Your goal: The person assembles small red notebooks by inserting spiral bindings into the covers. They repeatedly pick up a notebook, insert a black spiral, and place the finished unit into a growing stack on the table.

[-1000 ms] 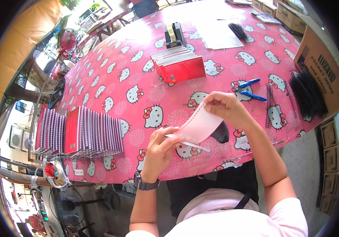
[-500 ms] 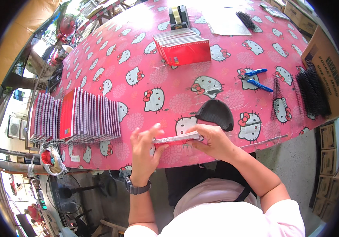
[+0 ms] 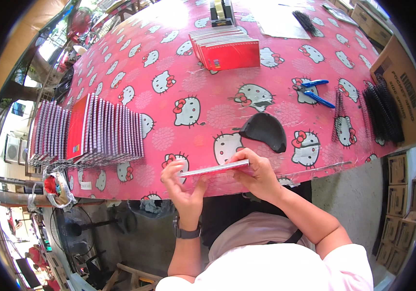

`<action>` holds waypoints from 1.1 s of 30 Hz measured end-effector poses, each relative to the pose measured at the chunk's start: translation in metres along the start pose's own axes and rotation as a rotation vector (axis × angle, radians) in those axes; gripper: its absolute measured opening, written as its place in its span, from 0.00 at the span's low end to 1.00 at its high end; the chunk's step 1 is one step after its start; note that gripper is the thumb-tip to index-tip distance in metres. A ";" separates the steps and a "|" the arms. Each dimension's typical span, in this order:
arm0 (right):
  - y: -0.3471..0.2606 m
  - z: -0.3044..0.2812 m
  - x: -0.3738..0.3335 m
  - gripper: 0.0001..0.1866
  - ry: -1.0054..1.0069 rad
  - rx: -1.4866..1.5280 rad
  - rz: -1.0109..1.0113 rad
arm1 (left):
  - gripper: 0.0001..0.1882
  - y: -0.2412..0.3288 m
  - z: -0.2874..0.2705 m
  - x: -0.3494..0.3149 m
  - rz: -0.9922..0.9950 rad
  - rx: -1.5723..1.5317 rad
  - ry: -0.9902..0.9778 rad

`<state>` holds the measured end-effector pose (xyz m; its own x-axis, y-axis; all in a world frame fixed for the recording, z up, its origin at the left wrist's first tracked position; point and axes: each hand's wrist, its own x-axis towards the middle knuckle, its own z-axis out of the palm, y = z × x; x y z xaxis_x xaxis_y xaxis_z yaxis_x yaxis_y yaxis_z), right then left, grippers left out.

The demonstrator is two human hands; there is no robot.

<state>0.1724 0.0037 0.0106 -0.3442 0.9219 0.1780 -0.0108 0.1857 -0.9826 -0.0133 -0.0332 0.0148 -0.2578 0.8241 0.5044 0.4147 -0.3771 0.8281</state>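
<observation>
Where held, notebook (image 3: 214, 169) edge-on, crosswise

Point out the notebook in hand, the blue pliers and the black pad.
notebook (image 3: 215, 169), head view, middle of its edge between both hands
blue pliers (image 3: 314, 92), head view, handles
black pad (image 3: 265, 131), head view, centre of its top

Both bare forearms rose from the lower edge and met just in front of the torso. The left hand (image 3: 182, 183), a dark watch on its wrist, was raised with palm turned inward and fingers curled in a pinch. The right hand (image 3: 255, 173) faced it, knuckles up, fingers bent and closed in a matching grip.
</observation>
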 end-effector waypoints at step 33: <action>0.003 -0.295 0.033 0.21 0.829 -0.251 0.221 | 0.10 0.044 0.039 0.018 0.361 0.329 -0.276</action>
<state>0.4385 0.1348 0.0290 0.4766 0.8769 0.0633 0.2148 -0.0463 -0.9756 0.0345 -0.0185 0.0503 0.1705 0.7640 0.6222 0.6959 -0.5404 0.4729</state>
